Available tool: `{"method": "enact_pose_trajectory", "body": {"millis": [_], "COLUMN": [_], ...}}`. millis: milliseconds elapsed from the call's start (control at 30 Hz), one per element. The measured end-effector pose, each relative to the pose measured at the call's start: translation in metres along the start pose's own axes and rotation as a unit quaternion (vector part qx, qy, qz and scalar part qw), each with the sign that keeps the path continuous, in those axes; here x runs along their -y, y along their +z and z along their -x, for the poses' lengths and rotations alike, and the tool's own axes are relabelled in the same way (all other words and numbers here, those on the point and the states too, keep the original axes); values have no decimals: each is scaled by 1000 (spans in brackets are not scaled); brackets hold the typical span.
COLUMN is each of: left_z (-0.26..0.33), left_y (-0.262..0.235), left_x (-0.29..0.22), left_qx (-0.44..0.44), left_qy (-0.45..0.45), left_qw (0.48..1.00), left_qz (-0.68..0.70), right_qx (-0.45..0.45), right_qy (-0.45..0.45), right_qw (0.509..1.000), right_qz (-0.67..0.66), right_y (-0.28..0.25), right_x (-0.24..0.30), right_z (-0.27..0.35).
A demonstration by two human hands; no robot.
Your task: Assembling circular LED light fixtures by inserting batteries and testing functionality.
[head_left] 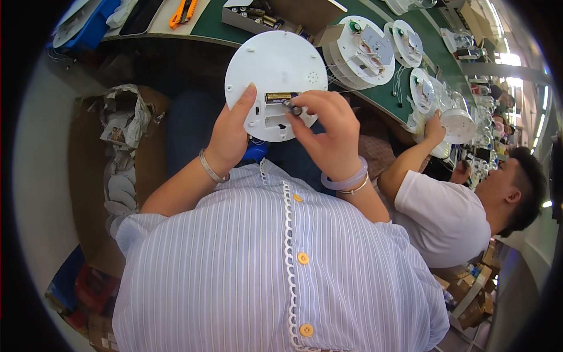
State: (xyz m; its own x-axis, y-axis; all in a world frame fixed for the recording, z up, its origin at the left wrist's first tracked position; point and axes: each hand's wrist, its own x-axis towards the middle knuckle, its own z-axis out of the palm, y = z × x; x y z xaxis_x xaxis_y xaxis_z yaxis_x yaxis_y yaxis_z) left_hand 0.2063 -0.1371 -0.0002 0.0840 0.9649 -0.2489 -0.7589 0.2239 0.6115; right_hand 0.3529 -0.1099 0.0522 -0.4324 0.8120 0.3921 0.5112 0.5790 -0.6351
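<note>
My left hand grips the left edge of a round white plastic base, its thumb resting on the face. The base is tilted up toward me, and a battery compartment lies uncovered in its lower half. One gold-and-black battery sits in the compartment's top slot. Between the thumb and fingers of my right hand is another battery, dark with a metal end, held at the compartment. The lower slots show bare, and my fingers hide part of the right side.
Beyond the base, a carton of batteries stands on the green table. Stacked white discs with wiring are to its right. An orange cutter lies at the far left. A co-worker handles similar parts at right. A cardboard box stands left.
</note>
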Motion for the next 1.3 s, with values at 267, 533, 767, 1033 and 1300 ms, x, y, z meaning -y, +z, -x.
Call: {"method": "enact_pose_trajectory", "body": {"millis": [267,533,767,1033,1300], "left_z": [-2,-1,-14,-13,-14], "left_y": [-2,11,7,3,-6], "left_x": [-3,-26,-27,-12,-15], "left_qx": [13,7,-10,31,34], "left_qy": [1,-12,-47,-22,2], "left_qw": [1000,998,997,995,994], "left_qz": [13,67,-55,-87,-102], "right_qx": [68,-118,-58,-43,-42], "right_qy": [-87,178,320,289,250], "right_qw": [987,975,816,882,914], "right_qz": [113,-65,-479,-369,-316], "right_y": [9,-9,-5,-3,8], "right_x": [4,-19,-23,-23,-21], "right_z": [-5,6,14,28,27]}}
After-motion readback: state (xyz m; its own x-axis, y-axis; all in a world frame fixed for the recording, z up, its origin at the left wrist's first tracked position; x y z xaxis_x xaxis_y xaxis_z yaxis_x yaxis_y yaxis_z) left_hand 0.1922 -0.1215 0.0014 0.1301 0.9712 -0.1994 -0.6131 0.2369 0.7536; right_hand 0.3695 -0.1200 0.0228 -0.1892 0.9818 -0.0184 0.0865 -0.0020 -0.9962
